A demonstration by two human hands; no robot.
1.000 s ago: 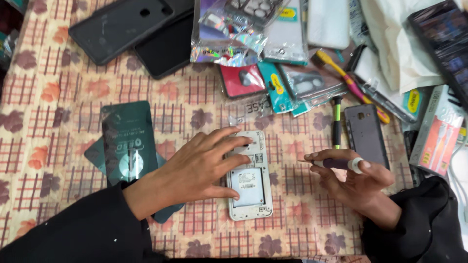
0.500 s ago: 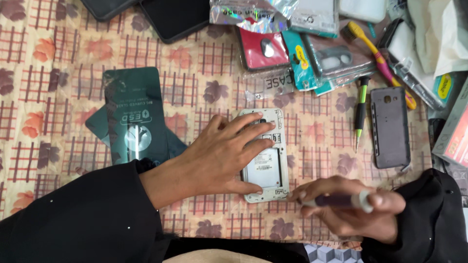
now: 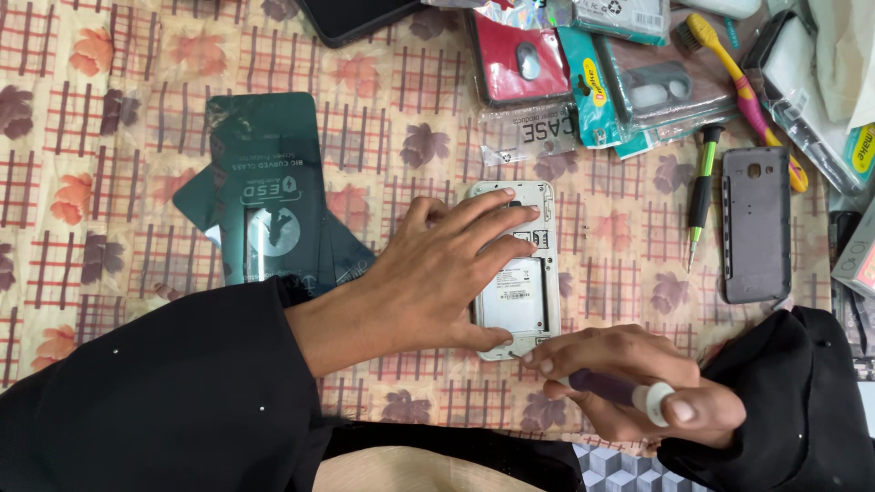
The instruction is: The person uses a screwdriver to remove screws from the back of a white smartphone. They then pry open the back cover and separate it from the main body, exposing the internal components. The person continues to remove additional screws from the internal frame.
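Note:
An opened white phone (image 3: 521,301) lies face down on the patterned cloth, its battery showing. My left hand (image 3: 437,273) rests flat on it, fingers spread across its upper half and thumb at its lower left corner. My right hand (image 3: 629,383) grips a small screwdriver with a dark purple handle and a white cap (image 3: 638,394), held near the phone's bottom edge. The tool's tip is hidden by my fingers. The phone's grey back cover (image 3: 755,223) lies apart to the right.
A green-handled screwdriver (image 3: 700,196) lies beside the grey cover. Dark green screen-protector packets (image 3: 264,196) sit to the left. Phone cases in clear wrappers (image 3: 602,73), a yellow toothbrush (image 3: 743,87) and a dark phone (image 3: 351,14) crowd the far edge.
My right hand has come down from the phone's right side to its bottom edge with the screwdriver. The left hand stays on the phone. The view has shifted downward.

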